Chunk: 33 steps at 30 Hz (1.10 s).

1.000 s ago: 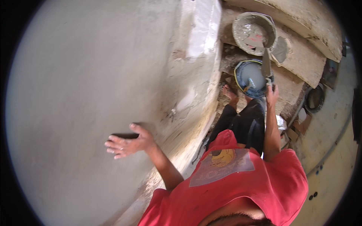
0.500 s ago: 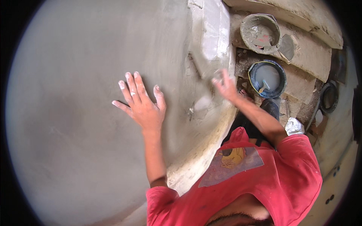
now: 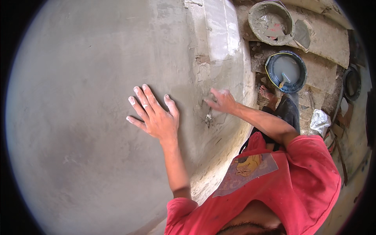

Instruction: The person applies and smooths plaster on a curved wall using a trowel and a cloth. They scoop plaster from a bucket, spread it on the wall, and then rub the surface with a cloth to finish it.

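Left hand [image 3: 156,119] spread, empty; right hand [image 3: 224,102] part-curled, hold unclear; 2 buckets [image 3: 255,29]: mortar [image 3: 273,27], cloudy liquid [image 3: 285,65].

Left hand [image 3: 159,120] splayed, right hand [image 3: 225,101] (fingertips blurred) half-curled.

A building site, it seems: a broad grey-plastered wall [image 3: 86,78], a mortar-caked bucket [image 3: 253,23] by the left edge of a dirty board [image 3: 327,49], a blue-rimmed bucket [image 3: 303,74] of cloudy water [image 3: 291,65] with a brush [image 3: 283,81] in it, and loose scraps [image 3: 346,116] nearby.
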### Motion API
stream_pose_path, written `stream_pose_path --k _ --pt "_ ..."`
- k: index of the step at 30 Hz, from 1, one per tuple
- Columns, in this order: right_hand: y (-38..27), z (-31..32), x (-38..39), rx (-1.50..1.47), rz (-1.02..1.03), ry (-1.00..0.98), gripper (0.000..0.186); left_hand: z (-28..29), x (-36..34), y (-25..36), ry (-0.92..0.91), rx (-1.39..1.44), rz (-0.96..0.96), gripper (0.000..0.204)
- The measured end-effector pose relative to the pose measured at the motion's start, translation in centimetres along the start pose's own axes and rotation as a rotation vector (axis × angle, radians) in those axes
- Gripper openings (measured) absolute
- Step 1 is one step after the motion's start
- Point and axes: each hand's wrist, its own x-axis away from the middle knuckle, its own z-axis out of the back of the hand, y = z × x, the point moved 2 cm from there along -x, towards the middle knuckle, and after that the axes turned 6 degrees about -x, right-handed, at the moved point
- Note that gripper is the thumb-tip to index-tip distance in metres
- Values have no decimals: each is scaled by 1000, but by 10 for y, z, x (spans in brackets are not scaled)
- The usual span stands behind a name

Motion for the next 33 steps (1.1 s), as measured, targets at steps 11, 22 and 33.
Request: stream_pose_path --k 11,22,33 --pt "3 26 -67 9 -173 135 42 1 -2 2 -10 -8 7 74" --pt "9 49 -117 -13 -404 134 58 -2 -41 32 -91 37 -137 69" --pt "-10 83 -144 -14 -493 66 69 -4 -109 44 -30 14 -349 67"
